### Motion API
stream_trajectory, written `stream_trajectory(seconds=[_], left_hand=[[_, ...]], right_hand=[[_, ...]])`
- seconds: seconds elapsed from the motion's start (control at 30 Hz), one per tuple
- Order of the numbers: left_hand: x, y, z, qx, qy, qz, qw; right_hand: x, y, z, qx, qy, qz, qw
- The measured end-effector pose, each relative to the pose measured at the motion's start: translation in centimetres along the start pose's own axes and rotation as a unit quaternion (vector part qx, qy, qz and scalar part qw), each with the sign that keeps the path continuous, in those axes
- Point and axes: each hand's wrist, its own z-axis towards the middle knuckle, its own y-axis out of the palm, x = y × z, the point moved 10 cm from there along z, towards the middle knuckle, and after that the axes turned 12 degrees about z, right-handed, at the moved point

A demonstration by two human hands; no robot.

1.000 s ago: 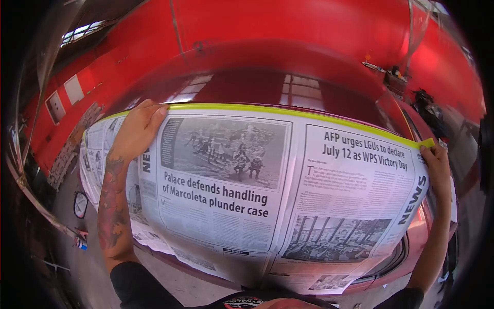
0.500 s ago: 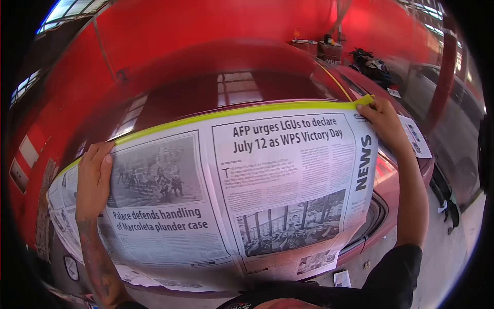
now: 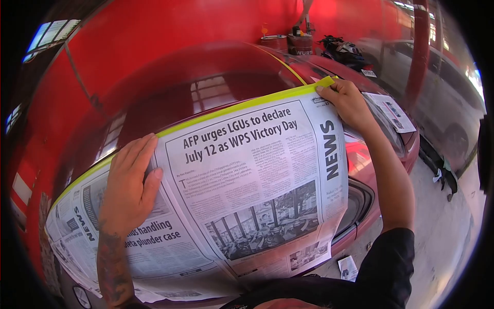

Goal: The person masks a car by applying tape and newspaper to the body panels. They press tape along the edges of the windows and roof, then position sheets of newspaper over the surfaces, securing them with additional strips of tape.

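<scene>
"Yellow-green tape (image 3: 242,106) edges the newspaper (image 3: 262,159) draped over the red car's (image 3: 362,160) near side. And the hands?"

"Left hand (image 3: 131,180) lies flat on the paper, fingers extended; right hand (image 3: 343,100) pinches the tape's right end."

"Containers?"

"Two drums (image 3: 300,45), far side, small objects (image 3: 297,31) on top; insides hidden."

- Black shirt (image 3: 314,289), plain where it shows along the bottom edge
- Right sleeve (image 3: 388,262), black, short and loose, creased, ending near the elbow
- Left forearm (image 3: 114,260), bare, with a dark tattoo (image 3: 116,280) running up from near the wrist
- Right forearm (image 3: 392,180), bare
</scene>
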Motion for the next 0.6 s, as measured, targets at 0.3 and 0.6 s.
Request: stream_trajectory(seconds=[0.3,0.6], left_hand=[[4.0,0.1,3.2,-0.006,0.035,-0.014,0.999],[9.8,1.4,6.6,0.030,0.106,0.008,0.994]], right_hand=[[0.1,0.1,0.5,-0.031,-0.003,-0.048,0.998],[-0.7,0.6,0.3,-0.046,-0.021,-0.099,0.994]])
